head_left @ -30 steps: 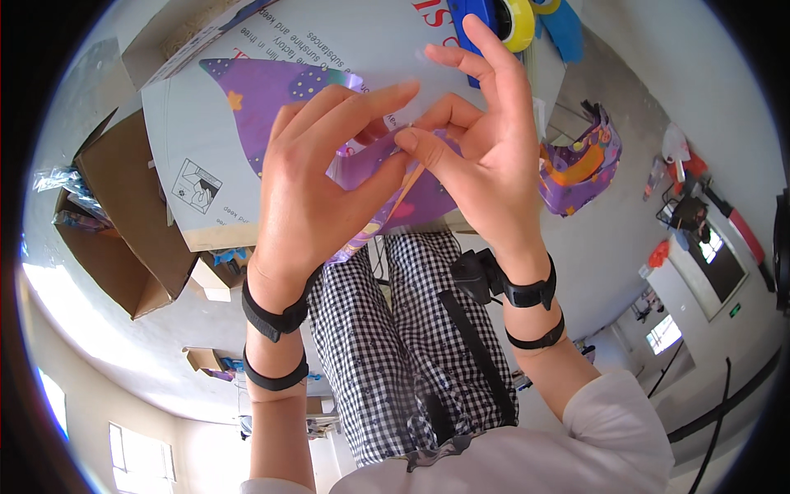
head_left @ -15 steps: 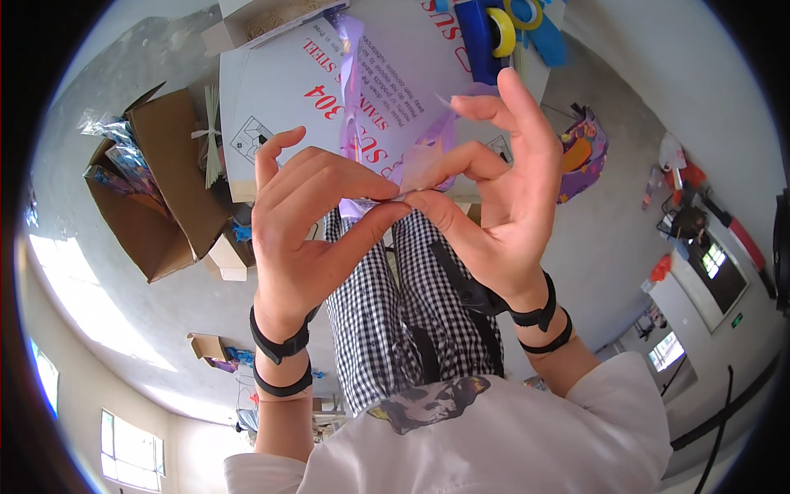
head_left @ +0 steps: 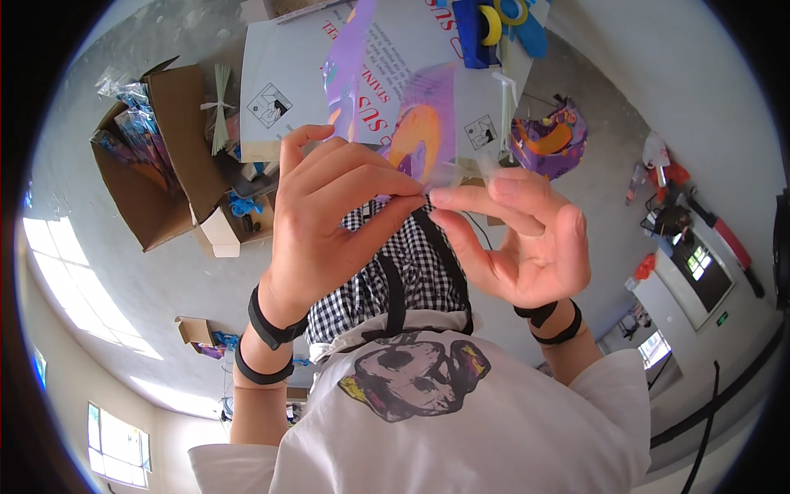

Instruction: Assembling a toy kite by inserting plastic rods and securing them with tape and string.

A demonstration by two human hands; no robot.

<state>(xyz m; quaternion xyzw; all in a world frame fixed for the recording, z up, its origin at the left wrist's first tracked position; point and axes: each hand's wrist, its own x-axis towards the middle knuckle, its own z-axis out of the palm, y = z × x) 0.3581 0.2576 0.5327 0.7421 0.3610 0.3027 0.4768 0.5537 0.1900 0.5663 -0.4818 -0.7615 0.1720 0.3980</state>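
A thin purple plastic bag with an orange print hangs in front of me over the white sheet-covered tabletop. My left hand pinches its near edge between thumb and forefinger, the other fingers curled above. Close beside it, my right hand has thumb and forefinger together at the same edge, its other fingers spread loosely. A clear strip of film shows by the right fingertips. The fingers hide just how the edge lies between the two pinches.
A blue tape dispenser with a yellow tape roll stands at the table's far right. Left of the table are an open cardboard box of packaged items and a bundle of pale ties. A purple-and-orange bag lies to the right.
The bag has spread wider, so its orange print shows. Both hands have shifted slightly right, and my right fingers have folded lower. The whole view has shifted with my head.
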